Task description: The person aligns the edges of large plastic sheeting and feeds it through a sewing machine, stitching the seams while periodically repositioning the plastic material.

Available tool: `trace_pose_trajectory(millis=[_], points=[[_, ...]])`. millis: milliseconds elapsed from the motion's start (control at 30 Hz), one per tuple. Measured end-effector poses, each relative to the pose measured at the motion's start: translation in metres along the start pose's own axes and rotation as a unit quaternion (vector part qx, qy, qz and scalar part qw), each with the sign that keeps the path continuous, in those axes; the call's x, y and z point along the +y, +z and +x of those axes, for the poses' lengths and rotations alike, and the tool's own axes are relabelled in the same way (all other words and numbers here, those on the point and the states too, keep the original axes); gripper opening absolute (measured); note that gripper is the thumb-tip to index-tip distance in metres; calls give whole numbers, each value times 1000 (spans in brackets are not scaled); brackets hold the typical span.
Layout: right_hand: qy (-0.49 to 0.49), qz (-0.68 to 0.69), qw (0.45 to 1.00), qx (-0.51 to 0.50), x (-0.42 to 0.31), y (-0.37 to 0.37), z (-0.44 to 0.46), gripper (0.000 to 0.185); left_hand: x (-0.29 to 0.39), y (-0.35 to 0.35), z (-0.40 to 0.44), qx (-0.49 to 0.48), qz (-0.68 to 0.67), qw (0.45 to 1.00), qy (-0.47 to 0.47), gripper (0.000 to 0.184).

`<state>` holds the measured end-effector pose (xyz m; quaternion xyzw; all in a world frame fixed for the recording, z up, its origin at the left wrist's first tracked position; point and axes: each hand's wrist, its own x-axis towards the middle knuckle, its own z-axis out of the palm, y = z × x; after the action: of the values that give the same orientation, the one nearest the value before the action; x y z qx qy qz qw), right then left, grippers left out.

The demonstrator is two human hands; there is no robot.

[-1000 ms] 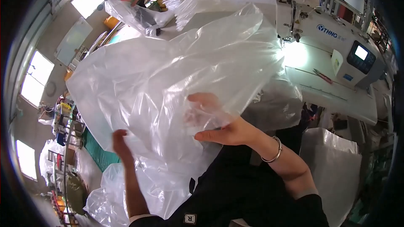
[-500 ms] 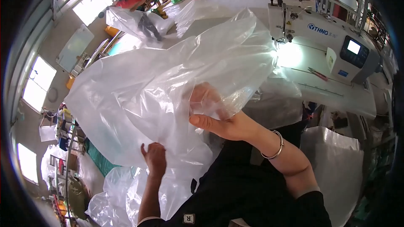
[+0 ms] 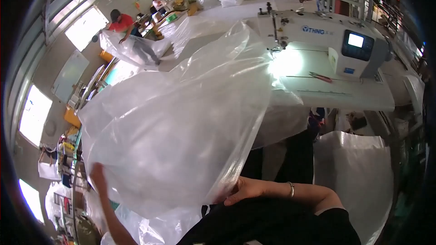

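A large translucent plastic sheet or bag [image 3: 172,122] spreads from the sewing machine's needle area down to my body. My right hand [image 3: 238,191] grips its near right edge, the thumb on top and the fingers behind the film. At the far left edge of the plastic is my left hand [image 3: 98,174], blurred, so its fingers cannot be made out. The white sewing machine [image 3: 313,31] shines a bright light on the spot where the plastic's far corner lies.
Red-handled snips [image 3: 321,77] lie on the machine bed. More clear plastic [image 3: 159,229] hangs below, and a plastic stack [image 3: 352,168] is at the right. A co-worker in a red shirt [image 3: 121,23] handles plastic at the back left; another person [image 3: 157,4] is behind.
My right hand has moved down toward my body and closed on the plastic's edge. The left hand has gone left, and the sheet is spread smoother. The view has shifted.
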<state>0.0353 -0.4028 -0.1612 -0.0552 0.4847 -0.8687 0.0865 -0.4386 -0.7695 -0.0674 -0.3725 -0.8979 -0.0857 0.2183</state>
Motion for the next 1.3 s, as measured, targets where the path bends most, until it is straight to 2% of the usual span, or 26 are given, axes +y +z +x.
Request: trace_pose_trajectory(millis=[33, 67, 100, 167, 233, 267, 333, 367, 400, 433, 500, 533, 600, 667, 700, 767, 833, 867, 900, 933, 967, 1033, 1100, 1133, 1167, 1300], points=[[-7, 0, 1000, 7, 11, -6, -5, 23, -88, 111, -19, 139, 217, 945, 202, 18], [-9, -4, 1000, -1, 27, -18, -6, 25, -23, 105, -37, -106, 22, 992, 66, 17], [-11, -7, 1000, -10, 37, -26, -9, 29, -5, 125, -49, -271, 44, 961, 46, 16], [-36, -37, 999, 1, 35, -25, -24, 27, 92, 104, -52, -324, 134, 937, -9, 13], [-54, 5, 998, 35, 17, -16, -43, 24, 113, 108, -33, -329, 198, 923, 35, 12], [-63, 115, 989, 76, 19, -13, -49, 24, 127, 111, -23, -331, 260, 904, 70, 12], [-101, 127, 979, 125, 46, -24, -56, 23, 231, 54, 0, -203, 57, 974, 88, 12], [-136, 141, 966, 168, 41, -21, -56, 21, 277, 36, 6, -126, -115, 973, 155, 12], [-126, -35, 976, 173, 34, -14, -63, 18, 323, 23, 4, -155, -302, 933, 122, 11], [-233, -244, 928, 157, 38, -12, -52, 16, 373, -3, -2, -212, -350, 905, 118, 15], [-153, -372, 894, 198, 26, -11, -50, 15, 427, 3, -19, -382, -536, 740, 138, 33], [-156, -374, 892, 203, 28, -13, -47, 15, 459, 7, -32, -384, -534, 736, 161, 35], [-258, -485, 799, 245, 33, -19, -44, 13, 499, 20, -43, -388, -531, 729, 191, 38], [-234, -495, 808, 217, 27, -24, -55, 14, 522, 46, -40, -335, -352, 831, 272, 45], [-211, -502, 819, 181, 23, -28, -61, 15, 523, 60, -37, -335, -353, 828, 278, 45], [-95, -275, 924, 246, 29, -49, -79, 19, 517, 82, -35, -416, -386, 783, 255, 60], [-87, 17, 866, 492, 47, -92, -91, 36, 519, 75, -32, -447, -450, 742, 219, 62], [-106, 41, 818, 564, 49, -111, -98, 40, 520, 73, -33, -476, -510, 695, 174, 64], [-176, 75, 783, 592, 55, -133, -101, 36, 521, 75, -35, -477, -510, 694, 175, 64], [-263, 253, 743, 561, 63, -158, -105, 25, 524, 78, -39, -487, -559, 657, 138, 63], [-262, 254, 743, 561, 58, -162, -106, 25, 528, 77, -42, -495, -605, 616, 98, 63], [-427, 163, 636, 622, 45, -171, -105, 15, 534, 69, -46, -510, -610, 598, 104, 64], [-447, 64, 643, 618, 21, -140, -107, 14, 536, 64, -43, -523, -617, 578, 107, 65], [-409, -231, 609, 640, 3, -113, -105, 15, 536, 65, -42, -534, -609, 574, 121, 69], [-333, -505, 521, 602, -6, -98, -100, 17, 535, 66, -42, -544, -601, 570, 135, 74], [-338, -530, 519, 579, -12, -92, -81, 28, 538, 69, -44, -539, -640, 536, 111, 71]])
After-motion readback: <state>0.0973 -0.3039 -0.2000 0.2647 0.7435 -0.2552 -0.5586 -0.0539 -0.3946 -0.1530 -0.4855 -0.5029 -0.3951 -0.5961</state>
